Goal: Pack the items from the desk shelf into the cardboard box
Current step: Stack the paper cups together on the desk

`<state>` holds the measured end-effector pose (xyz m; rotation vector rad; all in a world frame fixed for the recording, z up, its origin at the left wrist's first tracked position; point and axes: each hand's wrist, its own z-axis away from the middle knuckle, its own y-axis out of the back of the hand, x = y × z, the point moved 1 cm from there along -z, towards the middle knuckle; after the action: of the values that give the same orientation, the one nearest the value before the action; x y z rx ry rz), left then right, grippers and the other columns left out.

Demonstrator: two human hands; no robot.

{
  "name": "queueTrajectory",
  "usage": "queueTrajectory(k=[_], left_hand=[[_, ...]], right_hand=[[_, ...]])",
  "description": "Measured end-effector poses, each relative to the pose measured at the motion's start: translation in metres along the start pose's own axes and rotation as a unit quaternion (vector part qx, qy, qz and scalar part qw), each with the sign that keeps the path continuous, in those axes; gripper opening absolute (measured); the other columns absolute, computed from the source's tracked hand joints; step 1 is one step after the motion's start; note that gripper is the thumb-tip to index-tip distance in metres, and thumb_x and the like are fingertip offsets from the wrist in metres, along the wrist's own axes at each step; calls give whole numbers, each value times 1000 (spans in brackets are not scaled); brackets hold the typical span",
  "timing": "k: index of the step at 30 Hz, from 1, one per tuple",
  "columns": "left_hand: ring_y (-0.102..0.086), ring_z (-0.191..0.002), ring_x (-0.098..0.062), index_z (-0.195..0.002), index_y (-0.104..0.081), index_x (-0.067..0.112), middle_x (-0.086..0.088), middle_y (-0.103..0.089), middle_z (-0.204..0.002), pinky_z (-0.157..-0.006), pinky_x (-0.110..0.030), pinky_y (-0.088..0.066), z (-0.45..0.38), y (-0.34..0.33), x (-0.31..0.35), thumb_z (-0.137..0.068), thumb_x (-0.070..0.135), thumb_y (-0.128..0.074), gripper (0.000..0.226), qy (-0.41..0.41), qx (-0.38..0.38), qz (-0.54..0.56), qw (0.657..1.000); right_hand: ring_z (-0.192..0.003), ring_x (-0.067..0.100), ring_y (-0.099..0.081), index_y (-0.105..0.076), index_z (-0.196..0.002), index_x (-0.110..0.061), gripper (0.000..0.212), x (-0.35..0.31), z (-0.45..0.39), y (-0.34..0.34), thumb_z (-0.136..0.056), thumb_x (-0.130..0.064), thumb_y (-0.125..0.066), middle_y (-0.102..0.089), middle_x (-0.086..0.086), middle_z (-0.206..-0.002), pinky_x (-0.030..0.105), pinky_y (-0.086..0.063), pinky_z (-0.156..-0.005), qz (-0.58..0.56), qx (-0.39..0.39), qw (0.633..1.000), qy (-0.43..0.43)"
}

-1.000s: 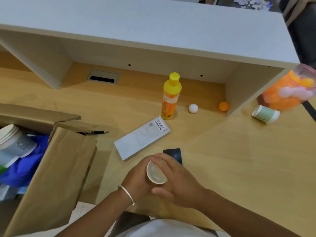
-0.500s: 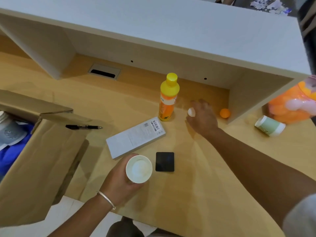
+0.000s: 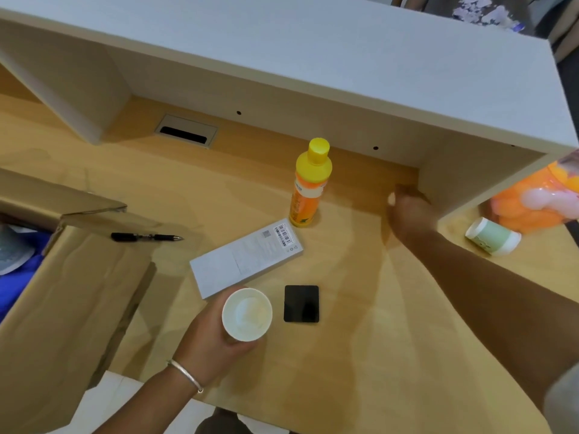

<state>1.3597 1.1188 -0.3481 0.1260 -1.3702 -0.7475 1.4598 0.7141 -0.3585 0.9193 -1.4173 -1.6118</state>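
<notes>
My left hand [image 3: 213, 343] grips a white paper cup [image 3: 247, 314] upright over the desk's near edge. My right hand [image 3: 407, 211] reaches into the right corner under the desk shelf [image 3: 282, 57], fingers curled, with a small white ball [image 3: 391, 200] showing between them. The orange ball that lay in that corner is hidden behind this hand. An orange bottle [image 3: 308, 189] with a yellow cap stands under the shelf. A flat white box [image 3: 247, 256], a black square pad [image 3: 301, 303] and a black pen [image 3: 145, 237] lie on the desk. The cardboard box [image 3: 78, 277] stands open at the left.
Blue cloth [image 3: 15, 277] and a pale cup lie inside the box. Right of the shelf's side panel, a green-and-white cup [image 3: 492, 236] lies on its side beside a clear jar [image 3: 539, 198] of orange and pink balls. A cable slot [image 3: 186, 131] sits at the desk's back.
My right hand left the cup, picked the white ball off the desk, then moved right into the shelf corner over the orange ball. My left hand now holds the cup alone.
</notes>
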Motion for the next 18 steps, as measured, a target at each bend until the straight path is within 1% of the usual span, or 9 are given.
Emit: queueTrajectory(k=[1,3,5,8,10,13,15,17,18], left_hand=[[-51,-110,11,-115,-40,64,38,-51,-117,-82,-4,-38,1,1,0,-51,54,-80,76,1,0,-1,1000],[-50,-109,13,-115,-39,65,39,-50,-118,-82,-3,-38,3,2,1,-54,46,-86,79,-1,2,-9,1000],[-49,-109,15,-114,-37,67,41,-47,-119,-80,-1,-37,6,2,2,-58,36,-89,83,-4,6,-15,1000],[-48,-110,15,-114,-37,66,41,-48,-119,-80,2,-37,10,3,1,-59,32,-90,83,2,13,-19,1000],[-49,-110,13,-116,-39,64,40,-49,-119,-81,1,-38,14,5,-1,-59,33,-89,82,9,19,-17,1000],[-50,-111,11,-118,-40,58,35,-51,-119,-85,-5,-39,20,10,-3,-59,36,-89,80,21,29,-10,999],[-50,-111,9,-118,-40,57,34,-51,-120,-86,-8,-41,25,13,0,-58,43,-87,77,25,33,-2,999],[-51,-111,9,-118,-41,57,33,-52,-120,-88,-10,-42,29,16,3,-58,50,-83,74,27,38,-8,999],[-51,-111,9,-118,-40,58,33,-51,-120,-89,-12,-43,30,17,5,-58,50,-83,74,25,42,-15,999]], right_hand=[[-95,35,-57,-49,-120,-9,27,3,-1,2,-93,-13,-48,-54,14,-114,33,-40,-64,36,0,999,9],[-91,34,-56,-50,-118,-8,26,6,0,4,-92,-10,-46,-55,13,-107,33,-37,-62,105,-2,994,28],[-90,33,-56,-47,-121,-9,30,4,1,5,-91,-7,-45,-53,12,-106,35,-37,-60,146,-23,988,35],[-94,32,-54,-40,-128,-9,39,-3,3,7,-90,-5,-46,-49,12,-110,37,-39,-60,176,-62,982,39],[-98,34,-53,-34,-133,-9,46,-6,7,5,-89,-5,-46,-47,13,-115,38,-42,-60,189,-73,978,46],[-99,36,-54,-33,-135,-9,45,-9,13,0,-91,-8,-41,-47,13,-121,38,-42,-59,216,-70,972,66],[-102,38,-53,-31,-137,-10,44,-11,16,-4,-93,-11,-37,-47,14,-126,40,-43,-59,227,-73,967,84],[-107,40,-51,-32,-137,-10,43,-11,16,-7,-94,-11,-36,-46,15,-127,44,-49,-64,211,-91,969,91],[-107,41,-51,-33,-135,-10,42,-10,15,-8,-93,-11,-38,-46,16,-126,47,-52,-67,199,-98,971,91]])
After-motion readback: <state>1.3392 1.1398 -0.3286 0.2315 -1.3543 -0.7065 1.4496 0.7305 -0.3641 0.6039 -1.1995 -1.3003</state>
